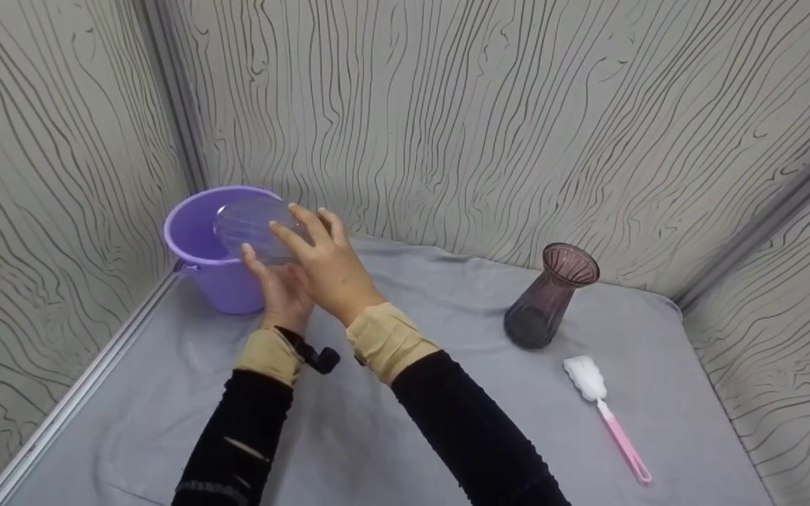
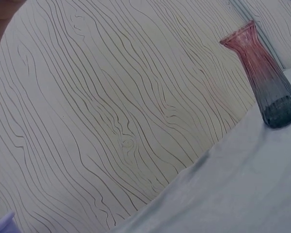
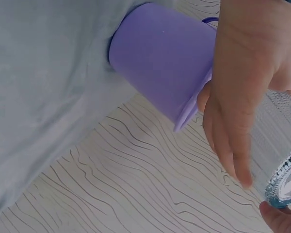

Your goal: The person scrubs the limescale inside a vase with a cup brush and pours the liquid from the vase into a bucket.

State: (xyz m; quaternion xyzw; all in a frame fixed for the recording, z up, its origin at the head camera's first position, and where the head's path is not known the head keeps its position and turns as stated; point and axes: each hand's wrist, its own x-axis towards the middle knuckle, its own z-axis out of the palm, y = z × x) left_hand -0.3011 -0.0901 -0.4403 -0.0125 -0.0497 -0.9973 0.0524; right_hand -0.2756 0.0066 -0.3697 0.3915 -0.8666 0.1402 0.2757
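A clear glass vase (image 1: 257, 223) is tilted over the purple bucket (image 1: 233, 284), one end above its opening. My left hand (image 1: 285, 294) holds the vase from below, and in the right wrist view this hand (image 3: 245, 92) curls round its side. On the upper side my right hand (image 1: 338, 270) grips the vase toward the end away from the bucket. The vase's thick textured rim or base (image 3: 281, 187) shows in the right wrist view, with fingertips (image 3: 279, 218) against it. Its inside cannot be made out.
A pinkish-purple glass vase (image 1: 549, 295) with a dark lower part stands to the right. Near it lies a sponge brush (image 1: 616, 418) with a white head and pink handle. Grey cloth (image 1: 391, 422) covers the table, and patterned panels (image 1: 412, 119) enclose it.
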